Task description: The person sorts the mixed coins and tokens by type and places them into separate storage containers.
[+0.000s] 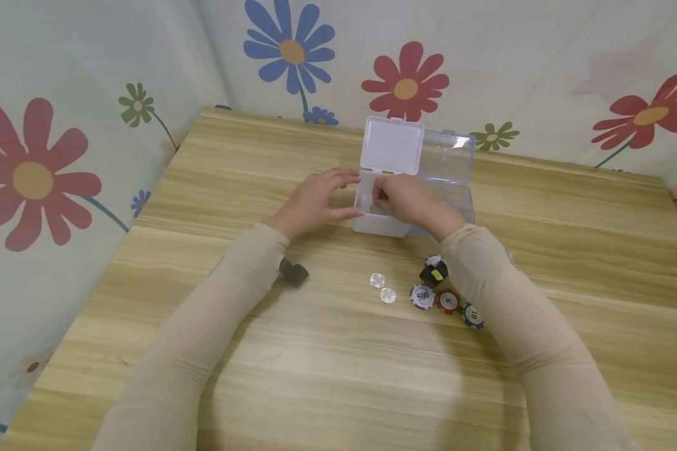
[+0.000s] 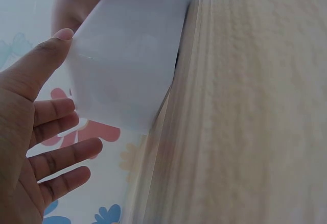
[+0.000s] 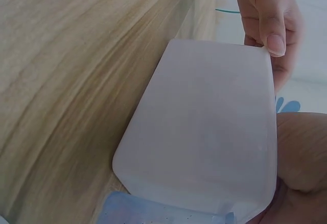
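Note:
A white plastic box [image 1: 379, 225] stands on the table with its lid [image 1: 392, 145] tipped back. My right hand [image 1: 404, 197] reaches down into it with bent fingers; the box wall hides the fingertips, so I cannot tell what they hold. At the left side of the box is my left hand [image 1: 314, 199], its thumb tip at the near corner and its fingers extended toward the far corner. The left wrist view shows the thumb [image 2: 38, 63] against the rim of the box, with the other fingers spread beside it.
A clear bluish box [image 1: 457, 199], its lid raised, adjoins the white one on the right. Two silver coins [image 1: 382, 288] lie in front. Several poker chips [image 1: 423, 297] are under and beside my right forearm. A flowered wall covering [image 1: 338, 81] borders the table's far edge.

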The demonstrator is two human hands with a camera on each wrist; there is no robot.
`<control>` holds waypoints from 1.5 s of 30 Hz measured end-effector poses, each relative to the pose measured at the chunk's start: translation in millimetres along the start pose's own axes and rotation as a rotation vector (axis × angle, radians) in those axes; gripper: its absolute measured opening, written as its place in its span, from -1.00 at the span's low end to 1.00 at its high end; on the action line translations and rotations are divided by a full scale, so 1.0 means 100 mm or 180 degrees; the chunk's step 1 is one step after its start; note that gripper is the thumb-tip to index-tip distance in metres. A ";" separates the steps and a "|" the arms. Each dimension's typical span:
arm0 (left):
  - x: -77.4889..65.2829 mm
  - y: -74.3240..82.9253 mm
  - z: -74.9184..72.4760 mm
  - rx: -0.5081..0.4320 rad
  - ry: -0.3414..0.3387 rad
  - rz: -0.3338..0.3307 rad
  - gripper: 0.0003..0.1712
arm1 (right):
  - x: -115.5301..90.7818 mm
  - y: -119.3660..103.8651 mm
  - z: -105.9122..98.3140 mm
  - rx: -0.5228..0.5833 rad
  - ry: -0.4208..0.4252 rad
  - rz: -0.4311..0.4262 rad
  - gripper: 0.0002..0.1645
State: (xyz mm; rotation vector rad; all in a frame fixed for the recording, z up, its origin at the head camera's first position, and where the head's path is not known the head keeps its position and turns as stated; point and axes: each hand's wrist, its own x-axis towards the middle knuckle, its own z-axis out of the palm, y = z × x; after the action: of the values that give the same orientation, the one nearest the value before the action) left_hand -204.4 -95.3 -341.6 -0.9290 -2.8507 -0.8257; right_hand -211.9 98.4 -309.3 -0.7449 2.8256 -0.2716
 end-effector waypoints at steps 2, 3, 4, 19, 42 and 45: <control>0.00 -0.01 0.01 0.0002 0.0015 0.0033 -0.24 | 0.00 0.00 0.00 -0.0045 -0.0031 -0.0023 -0.91; 0.00 -0.01 0.01 -0.0001 0.0022 0.0047 -0.24 | 0.01 0.00 0.01 -0.0072 -0.0041 -0.0036 -0.91; 0.00 -0.01 0.02 -0.0002 0.0031 0.0056 -0.24 | 0.01 0.00 0.01 -0.0093 -0.0049 -0.0050 -0.91; -0.03 0.01 0.03 0.0017 0.0034 0.0035 -0.25 | 0.05 -0.01 0.02 -0.0300 -0.0240 -0.0070 -0.91; -0.01 0.03 0.00 0.0008 0.0008 0.0007 -0.24 | 0.06 -0.02 -0.03 -0.0295 -0.0399 -0.0013 -0.92; -0.01 0.04 -0.01 -0.0002 -0.0002 -0.0012 -0.24 | 0.07 -0.01 -0.03 -0.0293 -0.0389 -0.0033 -0.92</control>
State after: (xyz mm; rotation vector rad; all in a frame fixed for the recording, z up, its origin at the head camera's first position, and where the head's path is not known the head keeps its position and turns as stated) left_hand -201.4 -93.6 -338.7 -0.9245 -2.8539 -0.8270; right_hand -218.0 94.6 -306.7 -0.7677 2.7345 -0.0945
